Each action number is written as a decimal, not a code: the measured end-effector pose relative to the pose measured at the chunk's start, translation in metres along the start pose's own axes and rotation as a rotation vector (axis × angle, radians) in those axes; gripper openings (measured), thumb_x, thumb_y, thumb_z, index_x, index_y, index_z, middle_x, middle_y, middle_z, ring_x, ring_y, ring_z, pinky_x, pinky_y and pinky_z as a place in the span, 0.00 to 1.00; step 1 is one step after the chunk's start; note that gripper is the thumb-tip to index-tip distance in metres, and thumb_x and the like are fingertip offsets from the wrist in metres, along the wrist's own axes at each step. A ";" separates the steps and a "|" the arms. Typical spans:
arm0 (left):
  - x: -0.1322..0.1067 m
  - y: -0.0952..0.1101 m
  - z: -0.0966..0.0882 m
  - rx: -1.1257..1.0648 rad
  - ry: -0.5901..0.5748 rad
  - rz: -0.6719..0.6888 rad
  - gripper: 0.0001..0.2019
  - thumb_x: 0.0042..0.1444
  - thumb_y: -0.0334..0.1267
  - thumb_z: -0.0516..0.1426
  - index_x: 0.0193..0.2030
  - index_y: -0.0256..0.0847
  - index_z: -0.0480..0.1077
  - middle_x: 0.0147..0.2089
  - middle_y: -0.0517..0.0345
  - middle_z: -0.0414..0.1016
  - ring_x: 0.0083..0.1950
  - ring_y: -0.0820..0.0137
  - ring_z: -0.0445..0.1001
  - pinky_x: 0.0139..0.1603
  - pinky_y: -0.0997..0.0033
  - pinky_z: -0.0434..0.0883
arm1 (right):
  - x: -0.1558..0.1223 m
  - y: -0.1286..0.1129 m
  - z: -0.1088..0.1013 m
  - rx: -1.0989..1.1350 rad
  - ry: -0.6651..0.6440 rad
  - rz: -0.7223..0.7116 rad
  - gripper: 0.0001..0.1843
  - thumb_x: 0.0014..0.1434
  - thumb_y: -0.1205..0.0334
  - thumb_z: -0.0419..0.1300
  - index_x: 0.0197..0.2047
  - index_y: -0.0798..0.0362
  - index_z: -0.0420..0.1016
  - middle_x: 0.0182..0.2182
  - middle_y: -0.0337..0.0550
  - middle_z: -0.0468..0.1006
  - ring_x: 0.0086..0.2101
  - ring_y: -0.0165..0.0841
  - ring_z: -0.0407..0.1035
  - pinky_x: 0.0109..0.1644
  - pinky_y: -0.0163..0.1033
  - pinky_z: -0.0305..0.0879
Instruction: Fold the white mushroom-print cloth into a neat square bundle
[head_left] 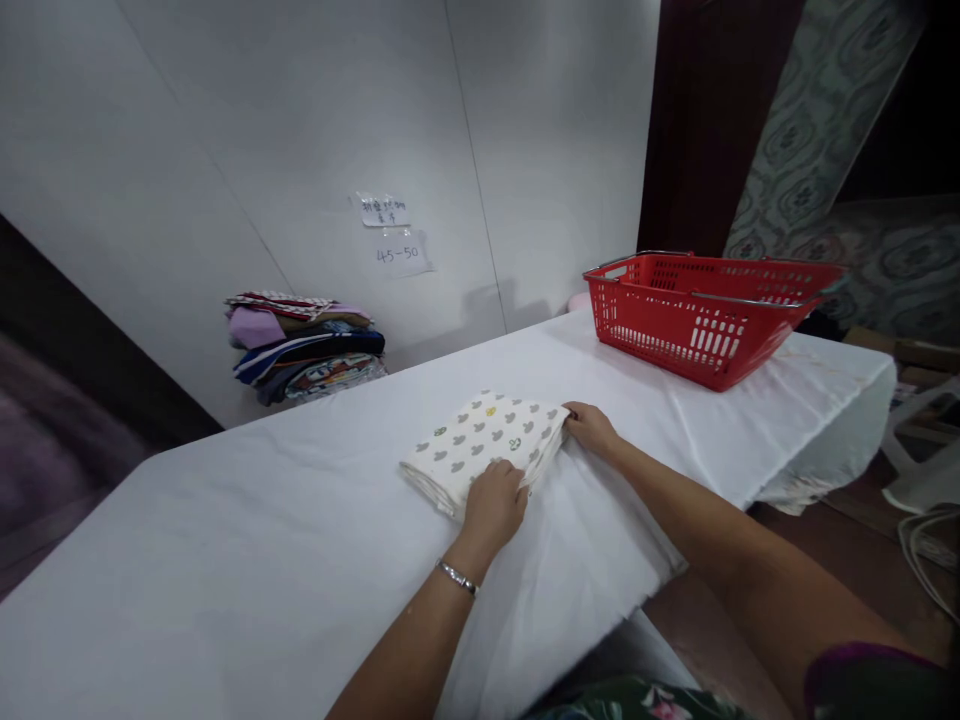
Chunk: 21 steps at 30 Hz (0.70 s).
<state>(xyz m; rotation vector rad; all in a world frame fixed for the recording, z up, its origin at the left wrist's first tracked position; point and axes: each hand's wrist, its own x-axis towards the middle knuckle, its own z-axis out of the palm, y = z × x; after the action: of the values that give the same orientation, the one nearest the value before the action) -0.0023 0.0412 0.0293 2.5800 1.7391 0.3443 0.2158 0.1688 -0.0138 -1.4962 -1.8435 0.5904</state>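
A folded cream cloth (480, 440) with small grey printed shapes lies on the white-covered table (225, 560). My left hand (493, 503) rests on its near edge, fingers curled over the fold. My right hand (591, 428) grips the cloth's right corner, fingers closed on the fabric. A thin bracelet (457, 577) circles my left wrist.
A red plastic shopping basket (705, 310) with metal handles stands at the table's far right. A stack of folded coloured clothes (304, 345) sits at the back against the white wall. Paper labels (394, 235) hang on that wall. The table's right edge drops to a floor with clutter.
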 end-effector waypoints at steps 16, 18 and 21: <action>-0.041 -0.006 0.017 -0.070 0.124 0.064 0.25 0.57 0.42 0.52 0.61 0.45 0.54 0.61 0.54 0.61 0.64 0.64 0.54 0.65 0.54 0.47 | -0.003 -0.003 0.005 -0.262 0.030 -0.129 0.28 0.49 0.69 0.50 0.54 0.55 0.70 0.50 0.49 0.72 0.52 0.43 0.63 0.55 0.44 0.58; -0.042 -0.004 0.019 -0.064 0.127 0.058 0.27 0.57 0.44 0.52 0.62 0.45 0.52 0.61 0.53 0.61 0.64 0.63 0.55 0.65 0.53 0.47 | -0.005 -0.022 0.011 -0.281 0.092 -0.290 0.30 0.51 0.68 0.49 0.58 0.56 0.64 0.57 0.50 0.65 0.57 0.43 0.56 0.60 0.48 0.52; -0.042 -0.002 0.020 -0.077 0.148 0.058 0.28 0.56 0.45 0.53 0.63 0.43 0.52 0.60 0.51 0.62 0.63 0.63 0.56 0.65 0.53 0.48 | -0.015 -0.056 0.028 -0.273 0.016 -0.533 0.28 0.58 0.59 0.48 0.62 0.52 0.58 0.61 0.48 0.59 0.61 0.41 0.49 0.62 0.50 0.47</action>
<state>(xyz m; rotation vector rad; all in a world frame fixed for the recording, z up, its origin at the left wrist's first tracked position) -0.0155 0.0060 0.0023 2.6145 1.6595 0.6066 0.1601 0.1428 0.0040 -1.0835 -2.2565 0.0733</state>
